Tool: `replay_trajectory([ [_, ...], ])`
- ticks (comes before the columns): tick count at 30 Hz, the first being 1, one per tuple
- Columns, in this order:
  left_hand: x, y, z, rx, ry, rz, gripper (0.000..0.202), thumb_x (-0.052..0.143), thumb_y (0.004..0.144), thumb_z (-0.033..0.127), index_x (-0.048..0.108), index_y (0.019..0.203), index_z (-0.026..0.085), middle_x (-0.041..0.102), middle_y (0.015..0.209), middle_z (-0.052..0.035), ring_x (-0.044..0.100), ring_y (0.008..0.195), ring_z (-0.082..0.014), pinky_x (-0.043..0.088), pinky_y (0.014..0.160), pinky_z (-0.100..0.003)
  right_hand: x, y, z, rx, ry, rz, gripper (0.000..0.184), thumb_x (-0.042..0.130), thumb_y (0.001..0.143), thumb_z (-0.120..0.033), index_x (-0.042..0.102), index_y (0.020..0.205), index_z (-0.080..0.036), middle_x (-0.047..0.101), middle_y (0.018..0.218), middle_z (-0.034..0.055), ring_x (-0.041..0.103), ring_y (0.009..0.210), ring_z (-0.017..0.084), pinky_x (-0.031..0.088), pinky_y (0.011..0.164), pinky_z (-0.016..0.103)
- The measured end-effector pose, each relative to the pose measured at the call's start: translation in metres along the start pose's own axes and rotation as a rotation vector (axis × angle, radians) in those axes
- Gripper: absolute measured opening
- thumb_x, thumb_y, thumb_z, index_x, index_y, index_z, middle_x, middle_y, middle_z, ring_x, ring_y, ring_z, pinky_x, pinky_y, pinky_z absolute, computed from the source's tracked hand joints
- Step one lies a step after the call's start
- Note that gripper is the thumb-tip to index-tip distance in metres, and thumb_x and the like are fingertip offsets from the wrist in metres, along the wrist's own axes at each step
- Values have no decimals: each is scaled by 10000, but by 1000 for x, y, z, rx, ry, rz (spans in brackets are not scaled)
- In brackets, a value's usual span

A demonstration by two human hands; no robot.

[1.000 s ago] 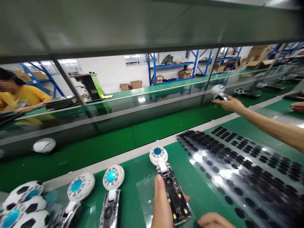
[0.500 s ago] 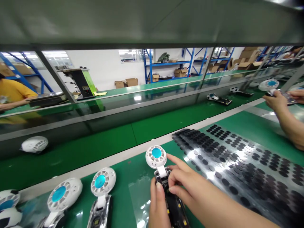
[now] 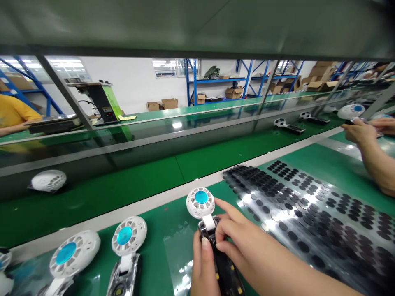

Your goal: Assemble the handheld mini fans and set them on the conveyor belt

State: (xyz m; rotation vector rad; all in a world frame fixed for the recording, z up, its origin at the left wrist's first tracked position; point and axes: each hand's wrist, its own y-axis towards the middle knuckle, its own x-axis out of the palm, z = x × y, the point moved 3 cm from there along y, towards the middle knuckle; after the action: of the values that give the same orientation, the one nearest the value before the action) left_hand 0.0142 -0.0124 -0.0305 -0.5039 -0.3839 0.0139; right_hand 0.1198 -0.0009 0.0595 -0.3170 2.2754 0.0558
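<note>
My left hand [image 3: 204, 265] is wrapped round the lower left side of a handheld device with a round, slotted white head [image 3: 200, 202] and a turquoise centre disc. Its dark, oblong body has a clear rim and small yellow spots. My right hand [image 3: 236, 230] is at the body's right edge, just below the white neck. There the thumb and a finger pinch together, and the index finger reaches up to the edge of the head. What lies between the pinching fingertips is hidden. Two similar devices, one nearer [image 3: 128, 236] and one farther left [image 3: 75, 255], lie beside it.
Clear sheets of black round stickers [image 3: 308, 213] cover the bench at right. Behind a pale rail [image 3: 145, 205] runs a green conveyor belt [image 3: 197, 158] carrying a white shell [image 3: 48, 181] and several devices [image 3: 289, 126]. A co-worker's hand [image 3: 361, 131] holds another device at far right. A shelf hangs overhead.
The belt has carried the white shell and the devices on it slightly right. The view has shifted a little. My hands keep almost the same grip on the device.
</note>
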Motion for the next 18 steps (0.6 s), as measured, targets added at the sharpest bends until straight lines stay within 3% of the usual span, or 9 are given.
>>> replay_trajectory([
  [7,2,-1,-4,3,77,84,499,482,733,511,486,1159,252,560,1190,-55,436,1158,-258,320,952,-322,8,-5,8,28,53,61,143,407,794,-122,492,738,-222,215,1421,-5,407,1179,182,428,867,305],
  [11,2,0,-7,-3,98,94,584,465,706,586,461,1179,244,548,1195,-65,441,1142,-266,330,937,-330,12,-6,11,71,95,79,141,411,781,-127,498,727,-224,256,1403,-13,388,1192,196,415,886,325],
  [13,2,-1,-7,-3,107,119,584,458,706,593,479,1166,234,562,1175,-69,447,1135,-264,337,930,-325,15,-6,15,117,194,108,184,439,755,-133,516,877,-247,303,1379,4,353,1219,201,397,912,330],
  [14,1,-2,-8,-7,105,141,576,452,710,592,489,1159,232,575,1155,-67,457,1124,-261,346,920,-320,18,-6,18,148,288,112,302,452,743,-142,484,1019,-261,337,1361,19,353,1221,199,395,917,328],
  [16,0,-2,-12,-27,101,191,570,444,717,588,498,1157,229,611,1094,-62,500,1075,-256,383,876,-312,25,-7,21,190,535,56,599,469,735,-174,252,1288,-258,443,1289,56,431,1165,193,408,900,325],
  [18,1,-1,-18,-17,71,204,599,447,715,593,484,1176,212,624,1069,-67,539,1020,-253,421,818,-301,33,-9,21,200,748,-44,742,464,758,-230,40,1367,-226,533,1202,73,535,1047,187,424,872,328],
])
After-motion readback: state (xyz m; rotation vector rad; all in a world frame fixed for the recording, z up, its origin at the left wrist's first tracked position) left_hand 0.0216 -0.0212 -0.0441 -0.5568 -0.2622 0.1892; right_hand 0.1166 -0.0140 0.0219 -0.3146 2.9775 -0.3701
